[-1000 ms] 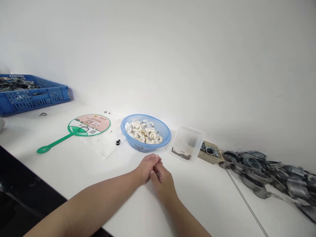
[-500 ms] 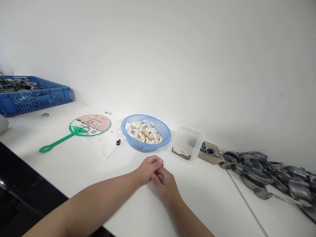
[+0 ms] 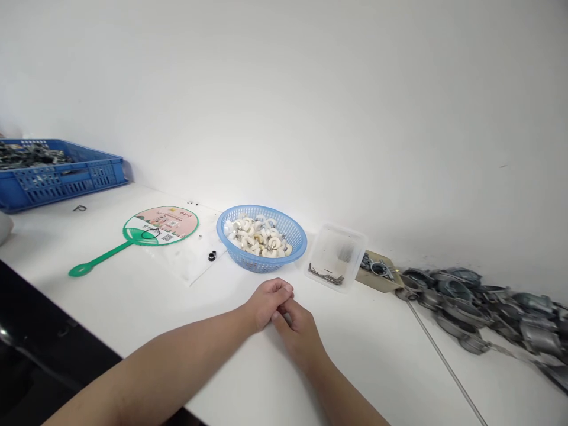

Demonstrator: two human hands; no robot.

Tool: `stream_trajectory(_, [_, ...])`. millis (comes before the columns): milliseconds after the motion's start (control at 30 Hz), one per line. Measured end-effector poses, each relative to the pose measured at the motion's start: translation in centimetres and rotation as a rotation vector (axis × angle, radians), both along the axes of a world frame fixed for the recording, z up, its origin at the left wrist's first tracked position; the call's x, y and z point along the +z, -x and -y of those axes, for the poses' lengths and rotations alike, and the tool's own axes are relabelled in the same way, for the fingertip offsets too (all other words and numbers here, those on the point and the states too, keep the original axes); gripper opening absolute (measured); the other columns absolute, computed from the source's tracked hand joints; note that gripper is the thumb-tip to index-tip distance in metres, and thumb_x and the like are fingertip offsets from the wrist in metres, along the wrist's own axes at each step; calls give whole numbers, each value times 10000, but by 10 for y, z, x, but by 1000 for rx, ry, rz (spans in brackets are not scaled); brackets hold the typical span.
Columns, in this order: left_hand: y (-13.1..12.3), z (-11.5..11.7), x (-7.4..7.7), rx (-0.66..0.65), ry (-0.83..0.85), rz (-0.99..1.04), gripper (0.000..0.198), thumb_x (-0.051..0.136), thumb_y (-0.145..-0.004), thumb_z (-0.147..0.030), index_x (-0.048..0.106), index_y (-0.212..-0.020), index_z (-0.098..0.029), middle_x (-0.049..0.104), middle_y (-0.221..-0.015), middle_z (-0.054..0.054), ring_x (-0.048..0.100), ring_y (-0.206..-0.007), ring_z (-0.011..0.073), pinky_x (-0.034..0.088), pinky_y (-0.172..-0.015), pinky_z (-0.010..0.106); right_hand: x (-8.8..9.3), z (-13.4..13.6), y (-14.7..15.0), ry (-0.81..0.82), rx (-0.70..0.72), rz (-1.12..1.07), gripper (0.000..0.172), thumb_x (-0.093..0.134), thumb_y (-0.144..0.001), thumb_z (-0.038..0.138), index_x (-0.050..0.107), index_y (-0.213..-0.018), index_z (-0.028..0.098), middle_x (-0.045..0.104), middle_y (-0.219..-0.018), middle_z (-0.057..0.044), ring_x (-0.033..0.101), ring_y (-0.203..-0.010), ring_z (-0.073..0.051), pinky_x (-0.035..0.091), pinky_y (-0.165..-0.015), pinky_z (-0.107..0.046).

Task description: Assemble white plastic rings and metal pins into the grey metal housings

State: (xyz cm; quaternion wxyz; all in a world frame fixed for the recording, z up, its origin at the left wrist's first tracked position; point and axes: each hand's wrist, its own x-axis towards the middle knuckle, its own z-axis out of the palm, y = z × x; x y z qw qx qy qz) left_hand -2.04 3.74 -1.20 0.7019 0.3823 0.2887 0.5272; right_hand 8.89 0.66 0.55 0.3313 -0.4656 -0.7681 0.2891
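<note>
My left hand (image 3: 270,303) and my right hand (image 3: 299,328) rest together on the white table (image 3: 239,378), fingers folded against each other. Both are closed, and no object shows between them, though the inner fingers are partly hidden. Just beyond the hands stands a blue plastic basket (image 3: 261,267) heaped with white curved plastic pieces (image 3: 260,236), some with metal bits. To its right, a clear plastic box (image 3: 339,242) holds a small pile of thin dark metal pins (image 3: 326,275).
On the left lie a green-handled fan (image 3: 166,222) and small black rings (image 3: 212,255), with a blue crate (image 3: 66,183) of dark parts behind. At right, a cardboard box (image 3: 379,281) holds metal parts beside a heap of grey metal castings (image 3: 470,307). A wall closes off the back.
My hands stay folded in the same place. The view has shifted very slightly; nothing on the table has visibly moved.
</note>
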Motion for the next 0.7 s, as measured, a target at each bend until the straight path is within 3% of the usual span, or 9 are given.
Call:
stream_trajectory(200, [0,0,-1,-7,8,11,490,724,-577,-544,539,-768,-131,541,-774,23,477,-612,102,359,-568,251,0,0,0,0,7,-11,229,451,-791,293,618,-903,183,643,-774,-25,577,-699,-180,437,-625,-286])
stream_trajectory(700, [1,-1,-3,-7,-7,-1,467,711,-605,-532,543,-768,-128,537,-766,19,471,-612,100,353,-555,241,-7,-4,-3,-24,33,29,193,456,-806,293,607,-860,187,655,-835,-35,595,-751,-186,459,-663,-296])
